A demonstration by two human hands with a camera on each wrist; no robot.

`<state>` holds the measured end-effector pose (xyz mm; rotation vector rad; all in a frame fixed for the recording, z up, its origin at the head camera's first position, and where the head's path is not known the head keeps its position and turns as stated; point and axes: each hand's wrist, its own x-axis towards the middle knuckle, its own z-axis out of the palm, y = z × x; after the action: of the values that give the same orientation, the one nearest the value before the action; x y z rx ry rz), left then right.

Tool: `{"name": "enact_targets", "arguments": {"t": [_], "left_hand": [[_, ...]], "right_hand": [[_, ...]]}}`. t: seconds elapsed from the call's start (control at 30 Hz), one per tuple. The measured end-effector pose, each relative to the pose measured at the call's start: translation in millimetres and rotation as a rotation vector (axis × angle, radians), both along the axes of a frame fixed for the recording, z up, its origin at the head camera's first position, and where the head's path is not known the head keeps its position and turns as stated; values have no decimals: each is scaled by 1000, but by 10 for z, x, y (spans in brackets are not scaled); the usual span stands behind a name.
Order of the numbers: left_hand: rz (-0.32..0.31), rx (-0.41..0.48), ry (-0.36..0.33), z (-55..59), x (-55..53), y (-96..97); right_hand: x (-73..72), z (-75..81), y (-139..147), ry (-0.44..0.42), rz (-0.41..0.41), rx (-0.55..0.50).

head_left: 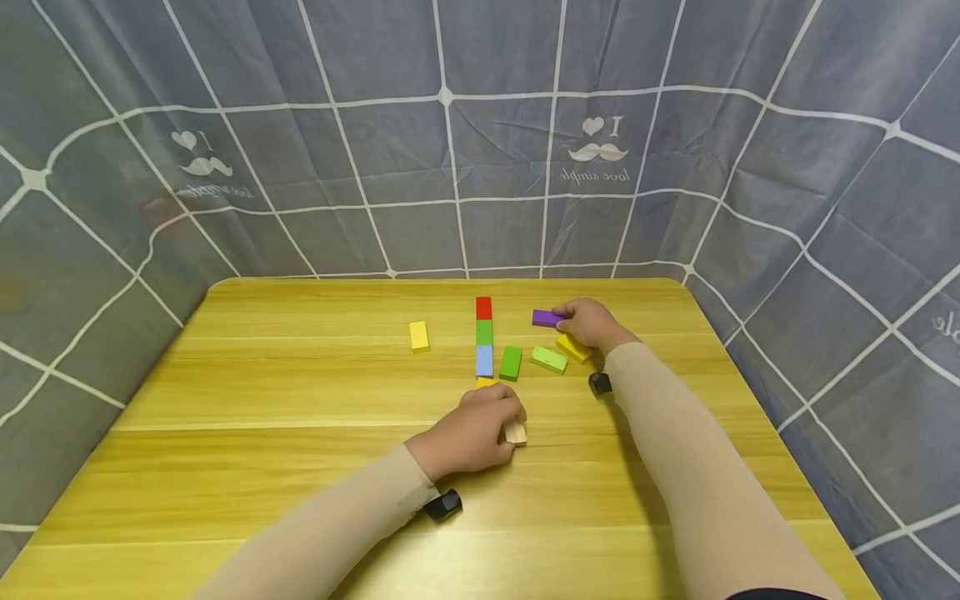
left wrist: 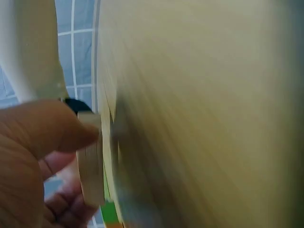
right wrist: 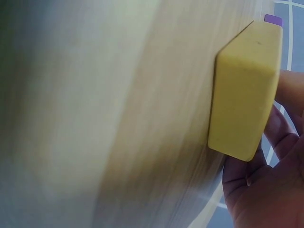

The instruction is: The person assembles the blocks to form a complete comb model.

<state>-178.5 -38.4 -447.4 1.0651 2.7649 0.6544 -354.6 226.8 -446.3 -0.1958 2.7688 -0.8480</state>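
Observation:
My left hand pinches a plain wooden block between thumb and fingers, low over the table. The left wrist view shows this pale block close up. Just beyond the hand, a line of blocks runs away from me: an orange-yellow block partly covered by the fingers, then a blue block, a green block and a red block. My right hand has its thumb and fingers on the right end of a purple block. A yellow block lies under that hand.
Right of the line lie a dark green block and a light green block. Another yellow block lies to the left. The wooden table meets a grey checked curtain at its back edge.

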Motion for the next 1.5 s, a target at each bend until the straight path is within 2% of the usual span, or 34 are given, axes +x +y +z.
{"name": "enact_targets", "arguments": {"t": [0.13,0.27,0.6,0.8,1.23,1.5], "left_hand": [[-43,23,-39,21,3,-227],[-53,18,-74,25,-29,-396],[-20,20,-33,-8,-116,-605],[11,24,-39,-31,-168,-633],[29,-19,-70,-3,-222,-621],[74,-30,-63,-17,-199,-600]], "right_hand": [[-14,20,-5,-1,5,-1],[-19,43,-3,6,9,9],[-28,50,-4,15,17,27],[-34,37,5,18,0,26],[-33,-6,16,0,-3,14],[-35,-20,12,5,0,20]]}}
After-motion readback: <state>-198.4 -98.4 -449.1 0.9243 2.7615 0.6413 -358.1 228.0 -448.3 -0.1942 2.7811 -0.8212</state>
